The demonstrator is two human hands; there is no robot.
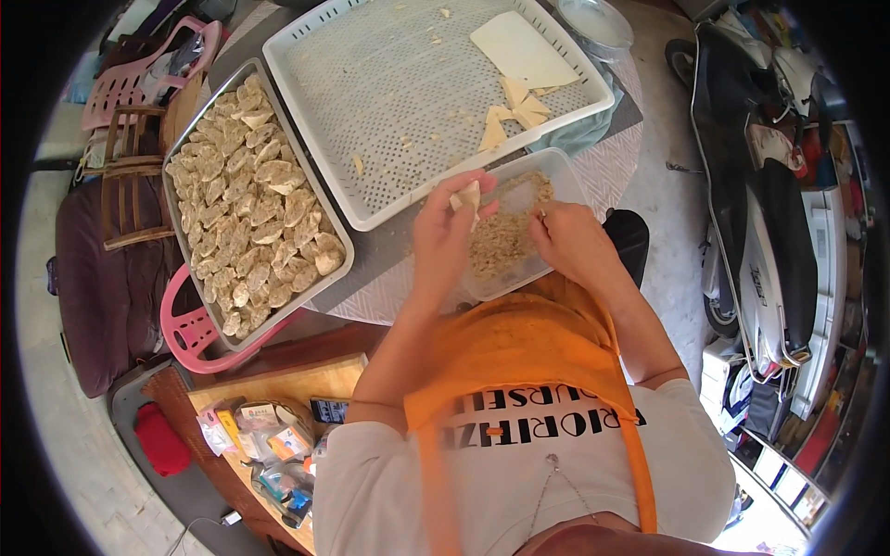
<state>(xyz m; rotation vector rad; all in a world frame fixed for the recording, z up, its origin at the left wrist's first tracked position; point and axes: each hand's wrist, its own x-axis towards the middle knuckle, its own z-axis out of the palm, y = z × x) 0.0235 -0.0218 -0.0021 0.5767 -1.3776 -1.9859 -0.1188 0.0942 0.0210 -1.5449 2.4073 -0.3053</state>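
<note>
Beyond the fingertips of both hands lies a white perforated plastic tray [389, 102], mostly bare, with a flat dough sheet [522, 48] and a few cut dough triangles [510, 113] at its far right. Out past the left hand's knuckles sits a metal tray [182, 243] packed with folded dumplings [250, 199]. Right under the fingers is a clear plastic tub [556, 176] of minced filling [501, 236]. The left hand [445, 236] pinches a small dough wrapper [468, 196] between thumb and fingertips, just above the tub's near-left edge. The right hand [570, 243] curls its fingers around something small over the filling; what it grips cannot be told.
</note>
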